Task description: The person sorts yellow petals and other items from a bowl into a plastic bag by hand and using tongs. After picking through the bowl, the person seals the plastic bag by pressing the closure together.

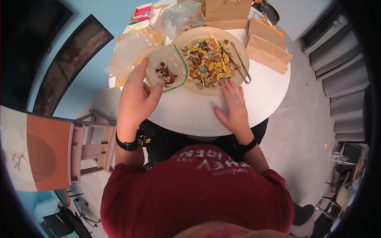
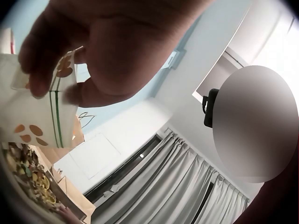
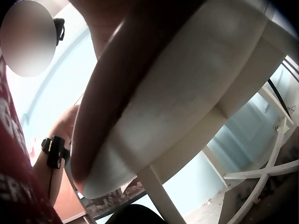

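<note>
A clear zip bag (image 1: 174,59) with a green seal lies tilted with its mouth toward the bowl; brown dried pieces (image 1: 167,76) sit inside. My left hand (image 1: 137,97) grips the bag's left side, fingers and thumb about its edge in the left wrist view. To its right, a wide pale bowl (image 1: 198,89) holds a mix of yellow, brown, orange and green dried pieces (image 1: 212,65). My right hand (image 1: 234,105) has its fingers extended and thumb spread, fingertips at the bowl's near rim. Metal tongs (image 1: 248,81) lean over the bowl's right side.
Behind the bowl is another clear bag (image 1: 180,18) with contents. Brown paper bags (image 1: 268,49) stand at the back and right of the round white table (image 1: 178,115). A printed packet (image 1: 123,51) lies at left. A wooden chair (image 1: 93,146) stands to the left.
</note>
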Tool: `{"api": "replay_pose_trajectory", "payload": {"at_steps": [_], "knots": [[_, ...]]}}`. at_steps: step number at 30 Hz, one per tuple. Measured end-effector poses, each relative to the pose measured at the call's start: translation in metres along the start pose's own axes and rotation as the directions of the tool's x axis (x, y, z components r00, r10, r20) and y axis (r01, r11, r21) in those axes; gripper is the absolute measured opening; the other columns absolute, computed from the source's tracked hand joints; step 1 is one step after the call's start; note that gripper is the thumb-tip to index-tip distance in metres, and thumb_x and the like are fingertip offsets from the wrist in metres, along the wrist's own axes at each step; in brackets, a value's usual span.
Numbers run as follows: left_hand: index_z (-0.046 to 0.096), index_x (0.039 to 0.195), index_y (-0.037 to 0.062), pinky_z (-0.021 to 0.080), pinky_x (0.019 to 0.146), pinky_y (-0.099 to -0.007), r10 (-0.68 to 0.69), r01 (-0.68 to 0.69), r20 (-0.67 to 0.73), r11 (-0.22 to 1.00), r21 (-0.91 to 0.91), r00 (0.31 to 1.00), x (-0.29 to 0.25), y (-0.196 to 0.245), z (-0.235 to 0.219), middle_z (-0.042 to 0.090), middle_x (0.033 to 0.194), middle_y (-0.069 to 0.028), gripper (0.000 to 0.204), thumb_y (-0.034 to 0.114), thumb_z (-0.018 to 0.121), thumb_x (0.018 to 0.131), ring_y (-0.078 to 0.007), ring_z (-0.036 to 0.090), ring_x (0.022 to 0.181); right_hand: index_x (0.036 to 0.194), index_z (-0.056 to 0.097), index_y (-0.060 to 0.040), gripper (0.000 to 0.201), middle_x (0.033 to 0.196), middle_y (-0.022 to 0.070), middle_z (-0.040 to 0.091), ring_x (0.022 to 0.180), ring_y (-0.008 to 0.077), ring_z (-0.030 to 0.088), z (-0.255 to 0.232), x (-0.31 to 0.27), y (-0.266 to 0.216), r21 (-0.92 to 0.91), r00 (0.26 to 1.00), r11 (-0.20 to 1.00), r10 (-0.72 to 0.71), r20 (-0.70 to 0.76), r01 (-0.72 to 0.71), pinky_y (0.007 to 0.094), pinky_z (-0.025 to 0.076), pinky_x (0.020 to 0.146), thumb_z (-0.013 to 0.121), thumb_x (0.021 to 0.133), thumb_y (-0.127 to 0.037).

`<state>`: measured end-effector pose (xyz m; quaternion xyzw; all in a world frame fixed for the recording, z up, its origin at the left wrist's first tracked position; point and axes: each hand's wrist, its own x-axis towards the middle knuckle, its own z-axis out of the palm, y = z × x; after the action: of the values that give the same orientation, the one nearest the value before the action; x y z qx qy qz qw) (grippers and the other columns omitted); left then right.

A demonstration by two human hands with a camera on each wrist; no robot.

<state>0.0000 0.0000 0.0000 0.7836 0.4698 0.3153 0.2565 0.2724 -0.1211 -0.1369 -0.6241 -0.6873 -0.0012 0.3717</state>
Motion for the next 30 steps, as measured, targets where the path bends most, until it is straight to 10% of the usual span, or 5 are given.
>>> {"api": "replay_pose_trajectory", "payload": {"at_steps": [21, 30], "knots": [[0.035, 0.161, -0.0043, 0.045, 0.051, -0.0228, -0.182, 0.074, -0.224, 0.904, -0.422, 0.957, 0.000, -0.032, -0.004, 0.065, 0.075, -0.0025, 0.072, -0.001, 0.057, 0.093, -0.0075, 0.058, 0.055, 0.143, 0.056, 0.0033, 0.070, 0.152, 0.0231, 0.054, 0.149, 0.0406, 0.043, 0.001, 0.000, -0.006, -0.100, 0.999, 0.995, -0.002, 0.041, 0.006, 0.0652, 0.028, 0.120, 0.081, 0.083, -0.023], [0.039, 0.161, 0.0016, 0.045, 0.052, -0.0240, -0.092, 0.011, -0.212, 0.935, -0.355, 0.973, -0.001, -0.039, 0.001, 0.062, 0.068, -0.0002, 0.072, 0.004, 0.063, 0.093, -0.0075, 0.057, 0.055, 0.113, 0.068, 0.0049, 0.033, 0.109, 0.0231, 0.073, 0.101, 0.0424, 0.069, -0.032, 0.049, -0.032, -0.117, 0.998, 0.991, -0.064, -0.030, 0.060, 0.0514, 0.052, 0.097, 0.075, 0.086, -0.013]]}}
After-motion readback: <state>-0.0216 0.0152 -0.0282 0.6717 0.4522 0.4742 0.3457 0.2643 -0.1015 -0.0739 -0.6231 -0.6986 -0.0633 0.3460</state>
